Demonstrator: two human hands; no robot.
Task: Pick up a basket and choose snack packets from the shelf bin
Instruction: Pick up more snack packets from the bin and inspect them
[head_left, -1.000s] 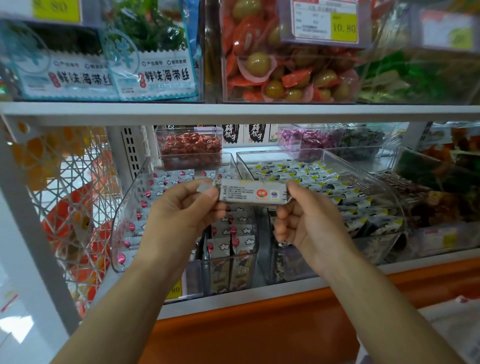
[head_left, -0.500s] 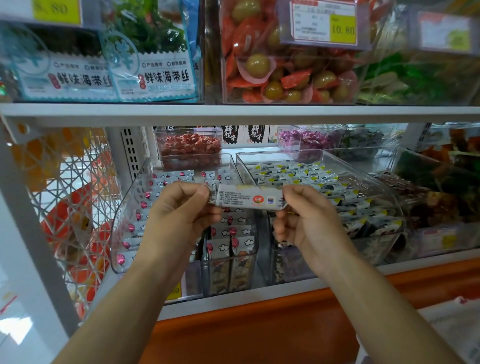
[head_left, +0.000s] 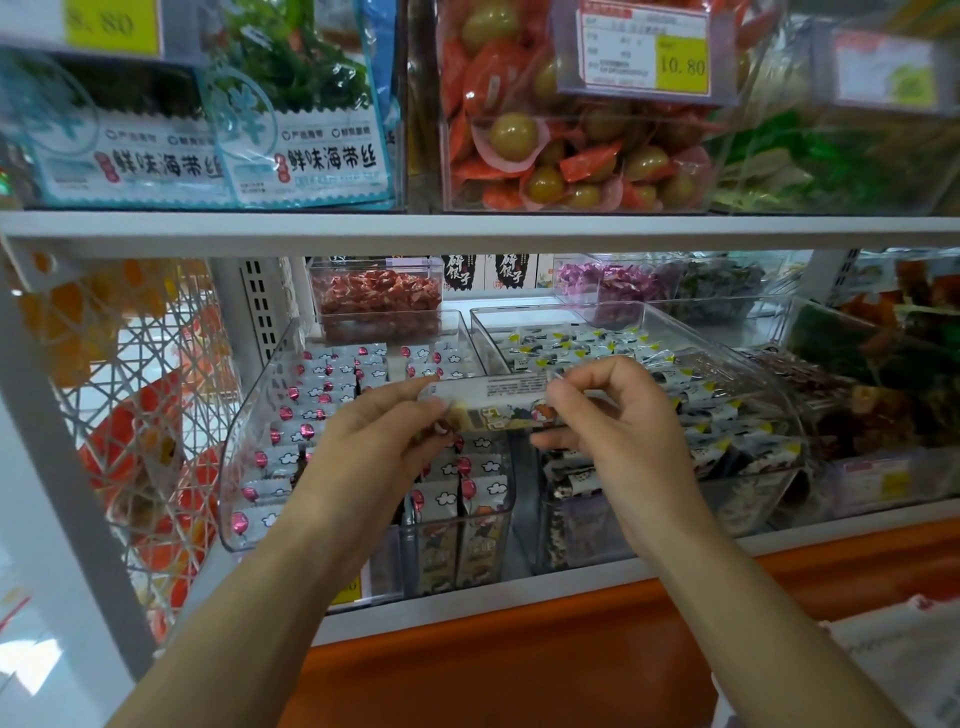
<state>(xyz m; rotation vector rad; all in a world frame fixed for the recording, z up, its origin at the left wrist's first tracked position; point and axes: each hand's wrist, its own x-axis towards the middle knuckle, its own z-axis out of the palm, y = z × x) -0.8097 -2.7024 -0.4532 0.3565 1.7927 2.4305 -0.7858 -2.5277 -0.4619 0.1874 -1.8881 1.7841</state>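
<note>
A small white snack packet (head_left: 493, 402) is held level in front of the lower shelf, printed text on its upper face. My left hand (head_left: 379, 441) pinches its left end and my right hand (head_left: 613, 436) pinches its right end. Behind and below the hands stands a clear shelf bin (head_left: 249, 457) filled with several white packets bearing pink marks. A second clear bin (head_left: 769, 395) to the right holds several packets with yellow and black print. No basket is visible.
The white shelf board (head_left: 467, 228) above carries seaweed bags (head_left: 306, 130) and a bin of orange-wrapped snacks (head_left: 571, 156) with a price tag (head_left: 649, 49). A white lattice panel (head_left: 130, 415) closes the left side. An orange ledge (head_left: 519, 665) runs below the shelf.
The packet has been rolled in my fingers, so its text side now faces up and a printed edge faces me. Both hands have stayed at about the same place.
</note>
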